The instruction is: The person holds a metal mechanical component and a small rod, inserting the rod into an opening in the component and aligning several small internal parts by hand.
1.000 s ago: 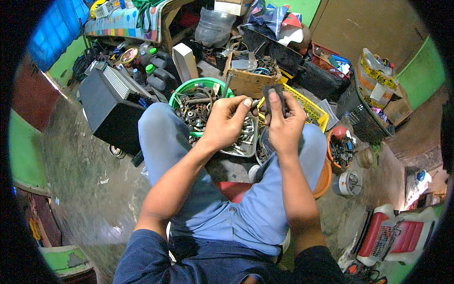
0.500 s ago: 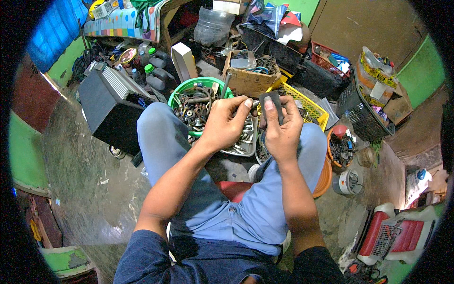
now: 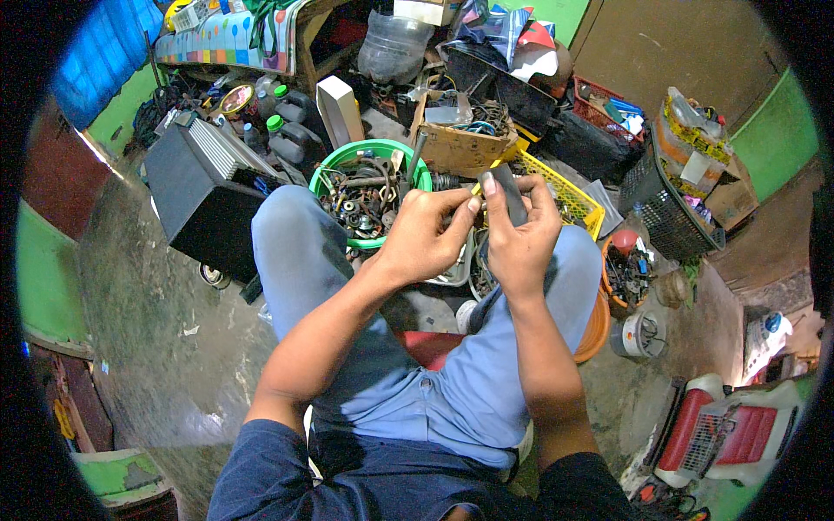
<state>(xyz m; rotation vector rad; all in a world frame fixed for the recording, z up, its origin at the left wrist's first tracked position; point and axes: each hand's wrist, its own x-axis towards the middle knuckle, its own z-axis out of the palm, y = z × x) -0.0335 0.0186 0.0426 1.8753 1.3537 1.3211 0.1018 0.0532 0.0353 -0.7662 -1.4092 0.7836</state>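
My right hand point(image 3: 521, 247) grips a dark grey flat piece point(image 3: 513, 201), which looks like folded sandpaper, with the thumb laid along its face. Close against it, my left hand point(image 3: 426, 234) is closed, thumb and fingertips pinching a small metal part that is almost wholly hidden now. Both hands are held between my knees. Beneath them, a tray point(image 3: 453, 282) is largely covered by my left hand. To the left of that hand stands a green basin point(image 3: 420, 178) heaped with used mechanical parts and hoses.
A yellow crate point(image 3: 573, 195) sits beyond my right hand, with a wooden box point(image 3: 456, 149) of wires behind. Left of my knee lies a black case point(image 3: 204, 195). At right are an orange tub point(image 3: 605, 282) of dark parts, a small pail point(image 3: 638, 335) and a black basket point(image 3: 669, 200).
My left hand has turned and shifted slightly right and down, its fingertips now against the dark piece. That piece has tilted in my right hand. The metal tip between the hands is now covered.
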